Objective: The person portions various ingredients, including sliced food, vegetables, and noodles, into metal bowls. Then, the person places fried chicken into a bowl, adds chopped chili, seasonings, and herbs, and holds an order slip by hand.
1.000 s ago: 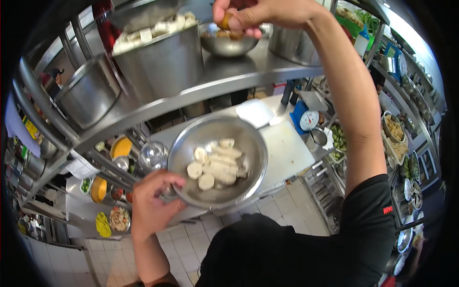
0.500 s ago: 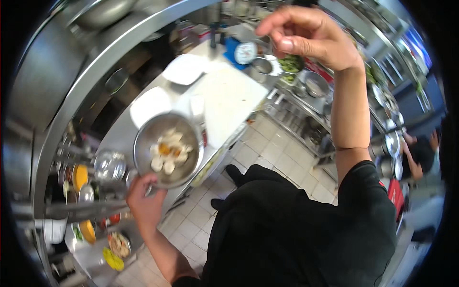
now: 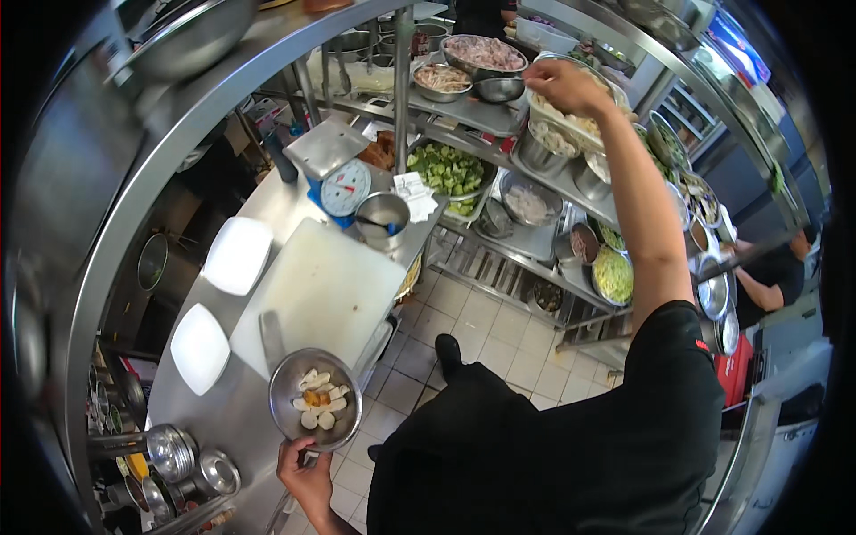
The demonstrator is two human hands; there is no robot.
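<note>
My left hand [image 3: 306, 473] grips the near rim of a round metal bowl [image 3: 285, 403], thumb on top, near the corner of the cutting board. Inside the bowl lie several pale, rounded food pieces [image 3: 328, 419] with an orange-brown dab [image 3: 313, 399] among them. My right arm stretches far out to the upper right. Over the shelf, my right hand [image 3: 571, 87] has its fingers drawn together by the edge of a small metal bowl [image 3: 499, 89] and a tub of pale food [image 3: 584, 125]. Whatever those fingers hold, if anything, is hidden.
A white cutting board [image 3: 321, 285] covers the counter, with two white plates [image 3: 238, 256] to its left. Beyond it stand a dial scale [image 3: 345, 187] and a metal pot [image 3: 383, 209]. Shelves hold broccoli [image 3: 446, 169] and raw meat [image 3: 486, 53]. Another person [image 3: 767, 281] works at the right.
The view has swung toward the shelves. My right hand has moved from open air to the containers, its fingers closing. My left hand still holds the bowl, now closer to my body.
</note>
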